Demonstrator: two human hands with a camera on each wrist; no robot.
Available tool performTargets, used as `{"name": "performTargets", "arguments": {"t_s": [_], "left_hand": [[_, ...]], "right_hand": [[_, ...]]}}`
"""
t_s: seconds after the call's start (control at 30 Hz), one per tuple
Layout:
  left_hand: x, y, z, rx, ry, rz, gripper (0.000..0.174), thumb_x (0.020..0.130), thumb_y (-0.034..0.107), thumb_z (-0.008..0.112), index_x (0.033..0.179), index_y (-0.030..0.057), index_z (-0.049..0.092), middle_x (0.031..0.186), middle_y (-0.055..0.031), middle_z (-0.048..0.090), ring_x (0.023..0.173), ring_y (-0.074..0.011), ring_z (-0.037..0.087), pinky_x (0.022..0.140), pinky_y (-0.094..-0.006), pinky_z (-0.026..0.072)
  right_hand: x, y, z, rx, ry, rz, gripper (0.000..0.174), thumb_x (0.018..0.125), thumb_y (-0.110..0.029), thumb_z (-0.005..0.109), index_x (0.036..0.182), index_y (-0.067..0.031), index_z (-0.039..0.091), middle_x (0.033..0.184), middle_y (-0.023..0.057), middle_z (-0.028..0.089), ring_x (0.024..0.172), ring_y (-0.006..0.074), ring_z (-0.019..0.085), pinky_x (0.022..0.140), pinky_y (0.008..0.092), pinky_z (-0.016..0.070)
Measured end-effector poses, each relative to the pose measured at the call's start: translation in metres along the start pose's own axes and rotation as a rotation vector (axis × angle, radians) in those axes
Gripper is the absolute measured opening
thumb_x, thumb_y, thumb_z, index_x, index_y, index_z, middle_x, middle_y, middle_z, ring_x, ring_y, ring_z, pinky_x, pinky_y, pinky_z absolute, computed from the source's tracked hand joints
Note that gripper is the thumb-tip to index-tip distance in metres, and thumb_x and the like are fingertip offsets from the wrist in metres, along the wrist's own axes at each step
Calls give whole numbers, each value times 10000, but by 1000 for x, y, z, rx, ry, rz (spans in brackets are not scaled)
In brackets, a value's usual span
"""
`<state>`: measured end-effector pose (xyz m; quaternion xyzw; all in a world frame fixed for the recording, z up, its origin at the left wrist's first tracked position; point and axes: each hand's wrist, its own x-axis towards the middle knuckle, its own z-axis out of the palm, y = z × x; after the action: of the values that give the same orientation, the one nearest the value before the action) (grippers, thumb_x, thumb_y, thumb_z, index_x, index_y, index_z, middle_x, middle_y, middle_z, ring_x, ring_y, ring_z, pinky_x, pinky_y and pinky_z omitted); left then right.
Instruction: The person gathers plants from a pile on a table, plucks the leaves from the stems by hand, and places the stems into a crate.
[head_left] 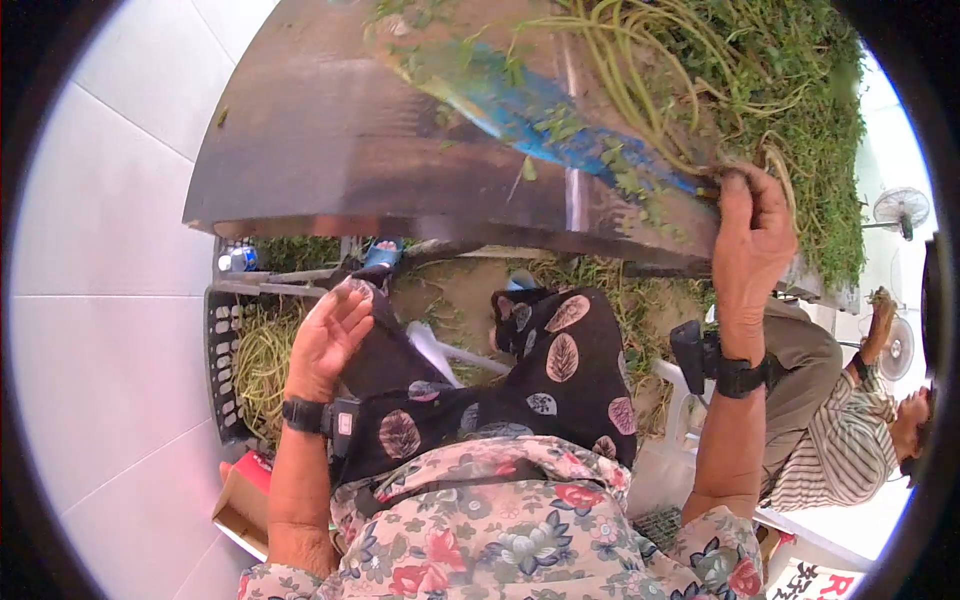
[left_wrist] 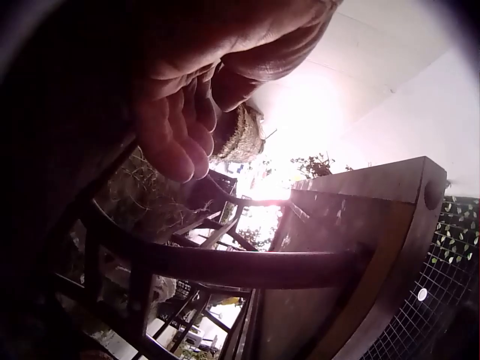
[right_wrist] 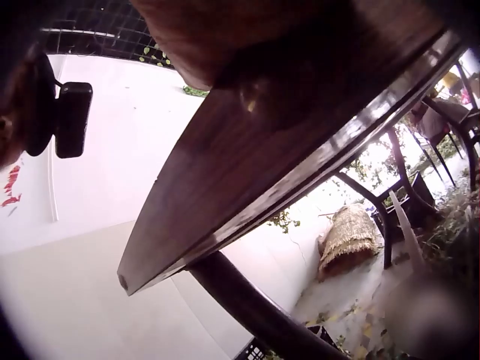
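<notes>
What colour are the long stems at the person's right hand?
Pale yellowish green; the long stems show best in the head view.

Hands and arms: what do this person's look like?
The left hand and right hand wear no gloves. Each wrist has a black strap, with a greyish box left, a black box right. Pale floral sleeves end near the elbows.

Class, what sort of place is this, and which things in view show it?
Probably an indoor workroom for preparing produce: a heap of leafy greens covers part of the brown table, long stems lie in a black plastic crate, and a white wall stands alongside.
</notes>
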<state>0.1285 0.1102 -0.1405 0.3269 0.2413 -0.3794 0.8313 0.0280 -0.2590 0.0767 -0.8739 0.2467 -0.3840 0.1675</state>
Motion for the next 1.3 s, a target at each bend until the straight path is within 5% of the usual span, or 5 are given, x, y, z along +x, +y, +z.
{"name": "performTargets", "arguments": {"t_s": [0.27,0.43,0.77,1.07,1.3], "left_hand": [[-2,-6,10,92,69,19,206,861,179,536,1007,36,559,954,-110,596,882,-243,601,761,-386,517],[3,-11,24,188,79,29,183,858,180,545,987,51,564,947,-91,602,859,-222,602,757,-356,514],[8,-14,16,343,63,-4,194,904,201,469,1002,67,569,1036,-88,605,910,-197,598,743,-320,511],[-79,-33,148,995,-167,318,242,886,275,490,981,56,532,932,-67,613,820,-181,606,691,-310,495],[-128,-30,263,962,-525,736,169,898,203,481,896,35,502,798,-80,566,681,-174,578,622,-294,480]], "right_hand": [[-1,2,1,145,-8,-45,104,785,-107,573,849,-37,615,709,58,593,618,122,533,604,242,437],[0,5,0,184,37,-143,92,760,-106,573,822,-51,614,732,104,617,633,239,593,588,302,465],[-2,15,0,233,198,-190,55,714,-125,583,732,-81,556,664,99,572,612,281,577,533,368,462],[-5,17,-5,357,181,-204,56,713,-108,588,746,-74,557,642,92,561,579,291,562,502,374,447],[-4,12,-17,386,151,-196,67,714,-90,579,776,-68,563,686,94,578,621,281,571,539,368,450]]}}
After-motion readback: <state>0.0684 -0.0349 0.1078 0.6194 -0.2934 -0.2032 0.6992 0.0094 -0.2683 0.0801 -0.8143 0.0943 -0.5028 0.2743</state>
